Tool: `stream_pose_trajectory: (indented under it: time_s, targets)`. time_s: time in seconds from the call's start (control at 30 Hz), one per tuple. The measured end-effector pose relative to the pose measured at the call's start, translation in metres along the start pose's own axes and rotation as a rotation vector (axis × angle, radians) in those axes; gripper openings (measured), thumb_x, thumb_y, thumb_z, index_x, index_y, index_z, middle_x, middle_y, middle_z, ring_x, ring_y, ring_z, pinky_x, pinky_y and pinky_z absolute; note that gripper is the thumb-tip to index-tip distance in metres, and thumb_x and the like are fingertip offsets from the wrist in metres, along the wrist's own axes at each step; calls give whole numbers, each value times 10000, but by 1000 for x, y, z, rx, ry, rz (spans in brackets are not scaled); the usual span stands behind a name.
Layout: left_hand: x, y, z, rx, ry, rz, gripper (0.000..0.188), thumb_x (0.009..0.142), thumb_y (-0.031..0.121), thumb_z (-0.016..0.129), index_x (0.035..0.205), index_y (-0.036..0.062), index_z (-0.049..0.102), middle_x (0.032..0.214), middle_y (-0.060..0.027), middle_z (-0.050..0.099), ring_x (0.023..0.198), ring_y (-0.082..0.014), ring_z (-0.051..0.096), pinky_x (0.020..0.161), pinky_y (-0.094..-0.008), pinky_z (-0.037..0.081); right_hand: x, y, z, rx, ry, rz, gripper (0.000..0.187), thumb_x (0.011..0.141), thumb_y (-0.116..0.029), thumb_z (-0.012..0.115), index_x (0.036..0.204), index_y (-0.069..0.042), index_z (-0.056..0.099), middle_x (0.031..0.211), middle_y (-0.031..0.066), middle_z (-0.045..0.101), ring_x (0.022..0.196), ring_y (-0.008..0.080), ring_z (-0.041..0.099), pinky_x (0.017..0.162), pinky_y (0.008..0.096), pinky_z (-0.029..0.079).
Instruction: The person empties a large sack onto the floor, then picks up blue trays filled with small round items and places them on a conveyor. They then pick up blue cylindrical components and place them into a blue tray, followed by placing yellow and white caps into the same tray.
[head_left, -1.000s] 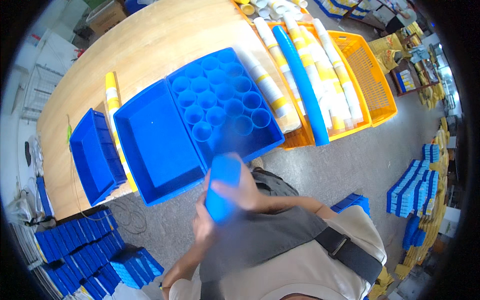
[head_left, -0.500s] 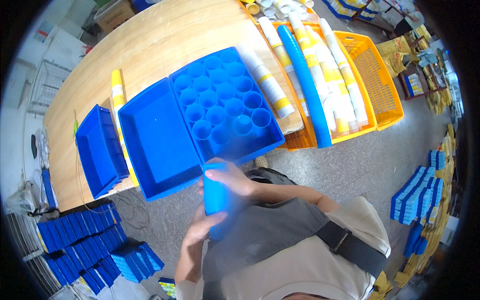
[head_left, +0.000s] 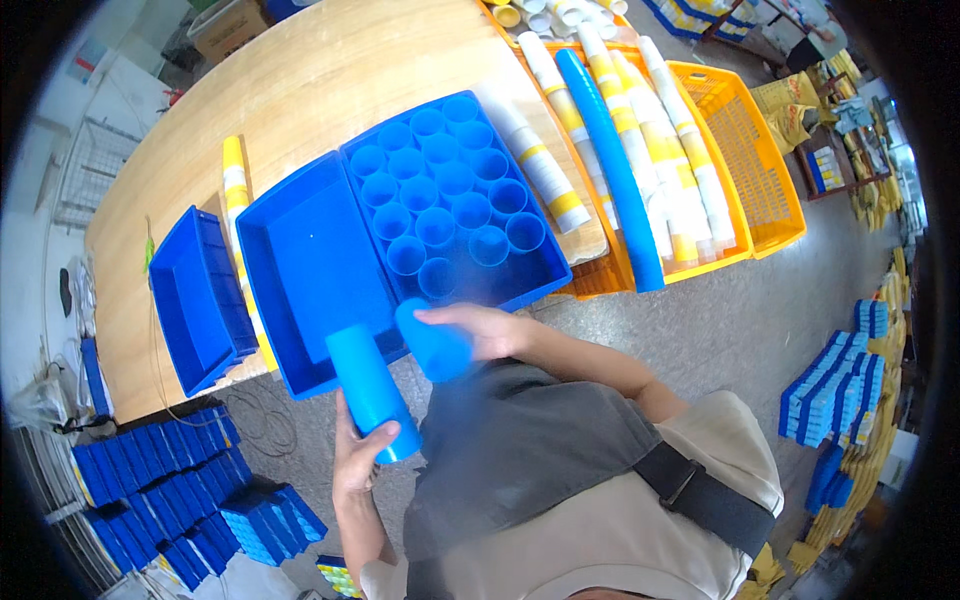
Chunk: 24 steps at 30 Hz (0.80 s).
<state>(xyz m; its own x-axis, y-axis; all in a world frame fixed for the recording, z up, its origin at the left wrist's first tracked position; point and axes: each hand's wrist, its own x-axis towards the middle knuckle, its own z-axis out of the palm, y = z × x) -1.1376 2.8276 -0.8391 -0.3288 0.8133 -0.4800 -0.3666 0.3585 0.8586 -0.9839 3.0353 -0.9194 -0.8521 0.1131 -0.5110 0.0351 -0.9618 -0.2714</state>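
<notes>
A short stack of blue cups point(head_left: 368, 385) sits tilted in my left hand point(head_left: 360, 452), fingers and thumb wrapped round its lower end. Beside it, a single blue cup point(head_left: 432, 342) is gripped by my right hand point(head_left: 488, 328), just off the near edge of a blue tray point(head_left: 520, 290). That tray holds rows of upright blue cups point(head_left: 436, 228), with bare tray floor at its near right corner. Joined along its left side is another blue tray point(head_left: 315, 270) with nothing in it.
A smaller blue bin point(head_left: 195, 300) and a yellow-and-white cup stack point(head_left: 236, 190) lie left on the wooden table point(head_left: 300, 80). At right, an orange crate point(head_left: 765, 180) bears long cup stacks, one blue point(head_left: 612, 160). Blue trays point(head_left: 165, 480) are piled on the floor.
My hands have moved apart. The right one has drawn a cup off the stack and shifted right; the left has moved left with the rest of the stack.
</notes>
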Motion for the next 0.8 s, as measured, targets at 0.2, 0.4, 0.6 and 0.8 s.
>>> stream_pose_trajectory:
  time_s: [0.2, 0.4, 0.6, 0.8]
  targets:
    - [9, -19, -5, -506, -163, -226, 828, 785, 283, 771, 1391, -40, 308, 1134, -313, 595, 993, -390, 658, 842, -474, 575, 63, 0, -63, 119, 156, -106, 629, 947, -538, 553, 1313, -32, 481, 1285, 200, 570, 1179, 305, 570, 999, 461, 471]
    - [13, -24, -12, -298, -201, -255, 831, 726, 298, 811, 1358, -38, 389, 1161, -257, 609, 1030, -345, 639, 860, -405, 554, -32, 8, -13, -892, 265, -597, 856, 916, -518, 601, 1472, 53, 291, 1479, 258, 364, 1364, 366, 399, 1125, 445, 336]
    - [29, 2, 26, 377, -510, -277, 834, 648, 199, 830, 1358, -11, 446, 1222, -137, 604, 1099, -257, 592, 957, -358, 462, -75, 23, 24, -2420, -222, -1234, 420, 833, -189, 605, 1226, -43, 583, 1199, 153, 622, 1217, 295, 557, 1029, 500, 414]
    - [1, 39, 34, 1213, -515, -156, 925, 695, 204, 829, 1441, 23, 314, 1210, -295, 592, 1126, -426, 607, 953, -456, 481, -135, -64, 3, -2217, -9, -818, 188, 806, -68, 632, 988, -44, 591, 925, 131, 673, 858, 312, 672, 736, 418, 538]
